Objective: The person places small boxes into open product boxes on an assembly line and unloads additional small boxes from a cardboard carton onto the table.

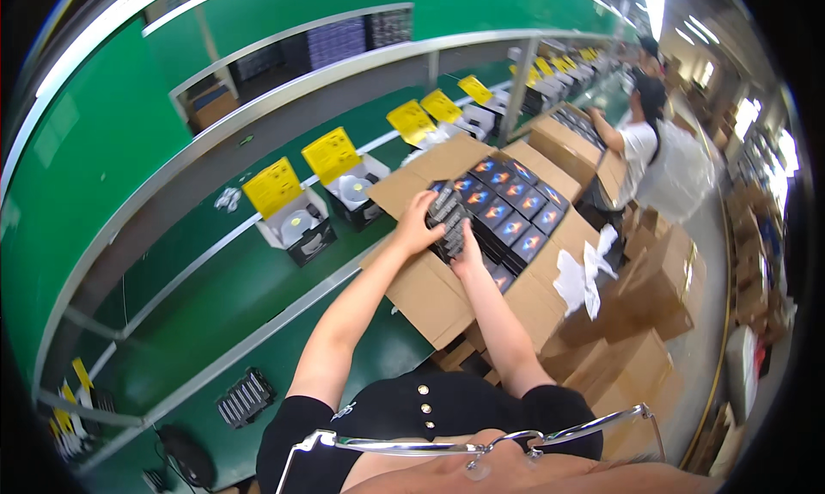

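Note:
A large open carton [447, 303] with spread flaps stands in front of me, packed with rows of small black boxes [513, 228] that carry a bright printed mark. At its left part, my left hand [418, 225] and my right hand [467, 253] grip a bunch of small black boxes [448, 217] from both sides. These boxes show their narrow, printed sides. The fingers wrap round them; some fingertips are hidden. Whether the bunch touches the boxes beneath it cannot be made out.
Left of the carton, a green conveyor line [193, 301] bears white-lined boxes [298, 228] with raised yellow lids. More small black boxes [246, 397] lie at the lower left. A co-worker [640, 133] stands by another carton [563, 142] beyond mine. Brown cartons [657, 275] and white plastic [586, 275] are on the right.

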A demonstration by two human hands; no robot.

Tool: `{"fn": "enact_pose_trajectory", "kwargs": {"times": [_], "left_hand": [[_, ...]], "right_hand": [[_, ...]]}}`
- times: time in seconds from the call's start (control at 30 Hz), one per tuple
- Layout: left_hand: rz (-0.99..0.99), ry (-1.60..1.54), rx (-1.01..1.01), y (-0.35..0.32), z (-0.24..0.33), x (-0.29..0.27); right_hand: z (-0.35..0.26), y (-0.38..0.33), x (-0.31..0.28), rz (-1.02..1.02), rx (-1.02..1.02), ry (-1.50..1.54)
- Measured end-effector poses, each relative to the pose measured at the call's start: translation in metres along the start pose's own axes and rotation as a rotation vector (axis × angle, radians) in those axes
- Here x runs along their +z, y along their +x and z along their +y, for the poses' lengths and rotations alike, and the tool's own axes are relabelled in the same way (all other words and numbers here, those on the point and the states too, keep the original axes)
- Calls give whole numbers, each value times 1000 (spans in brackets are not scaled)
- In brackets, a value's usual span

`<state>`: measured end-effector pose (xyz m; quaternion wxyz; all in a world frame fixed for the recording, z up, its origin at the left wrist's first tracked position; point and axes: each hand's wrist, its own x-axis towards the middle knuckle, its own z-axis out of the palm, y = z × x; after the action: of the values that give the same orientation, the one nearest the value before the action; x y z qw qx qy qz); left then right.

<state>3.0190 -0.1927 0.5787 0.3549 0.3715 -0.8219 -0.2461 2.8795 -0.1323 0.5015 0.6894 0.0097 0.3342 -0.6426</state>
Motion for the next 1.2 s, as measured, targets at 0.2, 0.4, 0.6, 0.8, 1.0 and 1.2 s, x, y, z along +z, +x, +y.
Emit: {"fn": "enact_pose_trajectory", "kwargs": {"times": [0.2, 0.4, 0.6, 0.8, 1.0, 1.2], "left_hand": [[214, 42, 121, -27, 108, -60], [505, 198, 50, -137, 183, -131], [742, 240, -585, -337, 168, -147], [409, 520, -1068, -523, 113, -168], [17, 645, -975, -575, 117, -226], [-54, 824, -989, -589, 89, -286]], "right_hand": [[-41, -95, 51, -147, -180, -113], [-7, -212, 123, -291, -37, -293], [165, -236, 88, -360, 429, -692], [317, -249, 11, -785, 386, -1318], [352, -276, 62, -986, 139, -1641], [427, -261, 107, -999, 68, -1660]]}}
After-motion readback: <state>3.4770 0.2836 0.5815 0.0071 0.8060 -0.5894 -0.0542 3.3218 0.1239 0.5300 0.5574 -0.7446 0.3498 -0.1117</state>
